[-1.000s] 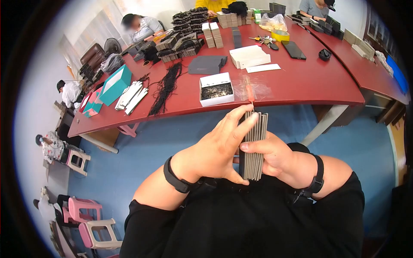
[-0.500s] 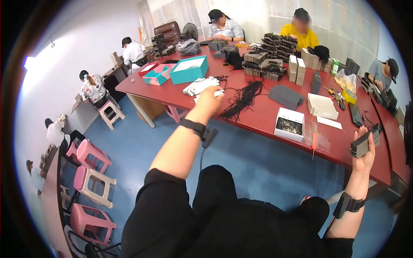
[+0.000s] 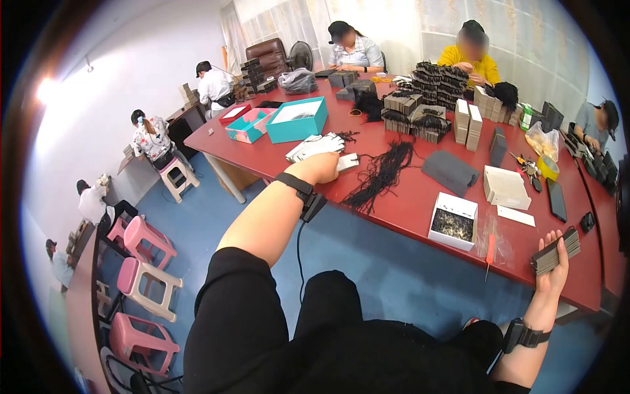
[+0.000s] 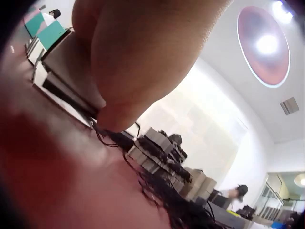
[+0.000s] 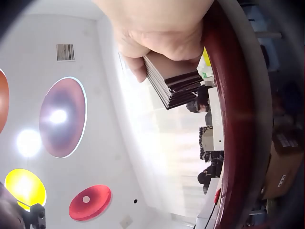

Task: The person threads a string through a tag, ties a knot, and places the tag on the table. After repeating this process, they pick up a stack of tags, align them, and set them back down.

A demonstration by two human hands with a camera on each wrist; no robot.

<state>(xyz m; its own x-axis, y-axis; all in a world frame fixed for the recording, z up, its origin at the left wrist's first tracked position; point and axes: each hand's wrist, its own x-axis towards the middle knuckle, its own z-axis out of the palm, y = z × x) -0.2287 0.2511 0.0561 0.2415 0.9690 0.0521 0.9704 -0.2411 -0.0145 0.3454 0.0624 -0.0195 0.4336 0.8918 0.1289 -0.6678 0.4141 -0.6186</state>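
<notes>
My left hand [image 3: 318, 169] reaches low over the left part of the table and grips a white strip [image 3: 348, 162] beside a fanned pile of white strips [image 3: 315, 146]. Its fingertips are hidden in the head view; the left wrist view shows the thumb at the end of the flat pieces. Out at the right, my right hand [image 3: 553, 274] holds a stack of thin grey cards [image 3: 546, 261], with the thumb and fingers round it. Seen from the right wrist, the stack [image 5: 174, 78] hangs below the palm, its edges slightly fanned.
Black cords [image 3: 384, 176] lie right of the left hand. A white box [image 3: 454, 220] with small dark bits stands near the table edge, beside a red-handled awl [image 3: 491, 249]. Teal boxes [image 3: 298, 125] sit behind the strips. Tall grey stacks [image 3: 420, 108] and several seated people are farther back.
The hands have parted from the stack they both held before me. The left went to the white strips and drew one rightward; the right carried the grey stack to the right.
</notes>
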